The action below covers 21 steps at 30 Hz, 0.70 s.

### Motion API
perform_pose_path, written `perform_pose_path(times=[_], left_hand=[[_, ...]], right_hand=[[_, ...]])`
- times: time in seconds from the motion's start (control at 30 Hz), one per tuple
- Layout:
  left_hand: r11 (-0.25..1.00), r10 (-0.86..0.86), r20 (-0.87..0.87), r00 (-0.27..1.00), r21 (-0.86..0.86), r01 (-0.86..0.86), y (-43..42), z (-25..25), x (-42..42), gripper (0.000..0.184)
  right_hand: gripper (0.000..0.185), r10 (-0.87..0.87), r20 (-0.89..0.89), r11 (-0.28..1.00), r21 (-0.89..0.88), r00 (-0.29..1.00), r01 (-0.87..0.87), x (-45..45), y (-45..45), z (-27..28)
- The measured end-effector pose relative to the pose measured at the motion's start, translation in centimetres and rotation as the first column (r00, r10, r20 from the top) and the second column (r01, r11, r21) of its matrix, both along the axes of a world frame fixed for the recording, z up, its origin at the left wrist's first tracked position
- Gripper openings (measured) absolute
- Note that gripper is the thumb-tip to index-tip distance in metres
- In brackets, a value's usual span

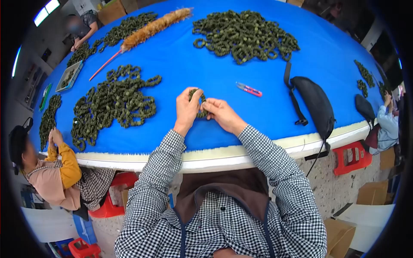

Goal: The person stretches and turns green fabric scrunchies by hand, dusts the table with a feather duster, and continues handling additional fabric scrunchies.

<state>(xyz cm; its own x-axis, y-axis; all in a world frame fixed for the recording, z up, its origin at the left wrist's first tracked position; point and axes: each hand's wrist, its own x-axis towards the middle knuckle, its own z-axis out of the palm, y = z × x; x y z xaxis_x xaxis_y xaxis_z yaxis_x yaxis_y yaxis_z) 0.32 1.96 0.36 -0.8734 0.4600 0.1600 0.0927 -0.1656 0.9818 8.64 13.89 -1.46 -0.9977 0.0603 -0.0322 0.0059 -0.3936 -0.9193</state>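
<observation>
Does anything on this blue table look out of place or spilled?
Nothing looks spilled. The black waist bag seems slightly out of place: likely a personal item, it lies on the table, right of the thread snips.

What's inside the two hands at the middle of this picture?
A bumpy dark green band shows between the left hand and right hand. What their fingers cover cannot be seen.

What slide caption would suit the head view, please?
Left hand and right hand hold a dark green ring above a blue tabletop.
</observation>
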Motion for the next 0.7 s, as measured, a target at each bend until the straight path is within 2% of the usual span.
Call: perform_pose_path(times=[0.07,0.13,0.3,0.33,0.47,0.53,0.57,0.63,0.7], left_hand=[[0.998,-0.011,0.008,1.000,0.059,0.010,-0.2,0.2,0.2,0.012],[0.988,-0.152,0.130,0.980,0.063,0.144,-0.6,0.1,-0.3,0.012],[0.993,-0.084,0.243,0.966,0.100,0.061,-1.5,0.9,-0.9,0.014],[0.993,-0.086,0.248,0.965,0.103,0.062,-1.5,1.1,-0.7,0.014],[0.996,-0.054,-0.175,0.983,0.057,0.064,-1.4,2.7,-0.1,0.023],[0.973,-0.164,-0.445,0.880,-0.222,0.069,-2.3,2.2,-0.5,0.031],[0.966,-0.197,-0.231,0.953,-0.214,0.148,-2.4,1.9,-0.6,0.026],[0.964,-0.113,-0.505,0.856,-0.264,-0.028,-2.1,1.2,-0.9,0.019],[0.961,-0.053,-0.436,0.899,-0.267,-0.073,-2.1,1.2,-0.9,0.011]], right_hand=[[0.015,0.021,0.028,0.999,0.043,0.999,-0.022,0.4,-0.1,0.4],[0.016,0.041,0.062,0.995,0.087,0.997,-0.046,0.0,0.3,1.4],[0.019,0.055,0.186,0.944,0.309,0.981,-0.112,-1.1,3.1,3.8],[0.019,0.053,0.192,0.944,0.311,0.980,-0.112,-1.3,3.3,4.2],[0.024,0.083,0.171,0.898,0.414,0.982,-0.148,-2.5,3.8,5.5],[0.030,0.099,0.170,0.964,0.229,0.980,-0.137,-2.2,2.7,5.5],[0.032,0.124,0.119,0.961,0.232,0.985,-0.149,-2.6,3.1,4.0],[0.029,0.113,0.211,0.990,0.060,0.971,-0.129,-2.2,2.8,3.4],[0.026,0.103,0.199,0.986,0.111,0.975,-0.127,-2.0,2.2,3.2]])
